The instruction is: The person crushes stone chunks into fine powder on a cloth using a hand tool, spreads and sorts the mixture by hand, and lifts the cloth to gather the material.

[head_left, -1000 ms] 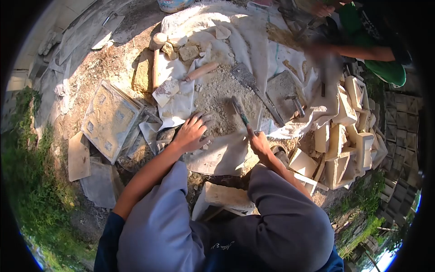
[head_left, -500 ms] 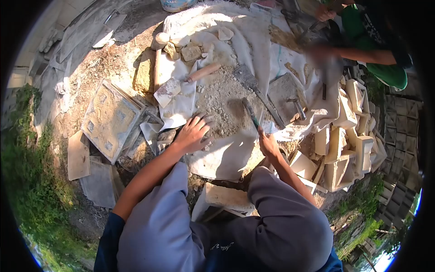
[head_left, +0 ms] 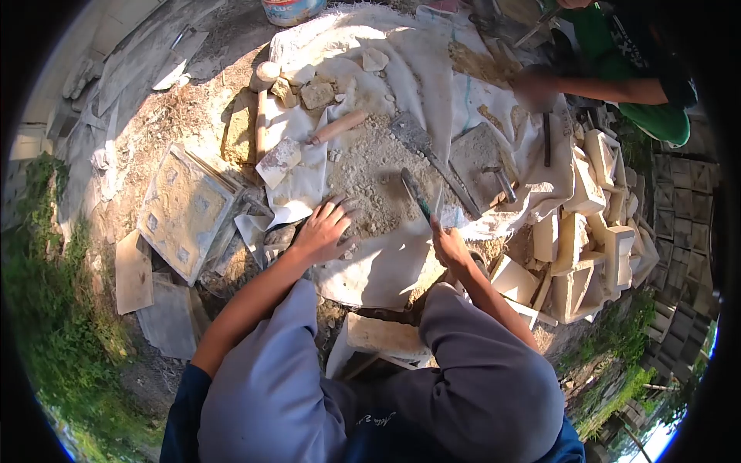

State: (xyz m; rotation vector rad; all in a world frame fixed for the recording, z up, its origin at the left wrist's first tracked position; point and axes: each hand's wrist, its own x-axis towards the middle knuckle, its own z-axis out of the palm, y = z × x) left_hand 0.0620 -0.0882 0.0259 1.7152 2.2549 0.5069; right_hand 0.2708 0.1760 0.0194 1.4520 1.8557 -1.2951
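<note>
My left hand (head_left: pixel 323 230) rests with fingers spread on the near-left edge of the pale sheet (head_left: pixel 370 270), beside crumbled stone (head_left: pixel 374 185); it grips nothing. In my right hand (head_left: pixel 449 248) is a narrow flat tool (head_left: pixel 417 194) with a dark blade and a green section near my fingers. Its tip points away from me over the crumbs. Just beyond it lies a long metal blade-like tool (head_left: pixel 436 158), wide at the far end. A small hammer (head_left: pixel 502 185) is to the right. A wooden handle (head_left: pixel 338 127) and a pale stone block (head_left: pixel 278 162) lie farther left.
Pale box-shaped pieces (head_left: pixel 583 239) are piled at right. A square slab (head_left: pixel 185 212) leans at left near loose boards (head_left: pixel 134 272). A bucket (head_left: pixel 293 9) stands at the back. Across the sheet, a co-worker's arm (head_left: pixel 610 90) reaches in. A block (head_left: pixel 384 336) sits between my knees.
My right hand and the flat tool have shifted slightly left. My left hand stays in place. The co-worker's upper hand has moved up toward the frame edge. The view has shifted a little.
</note>
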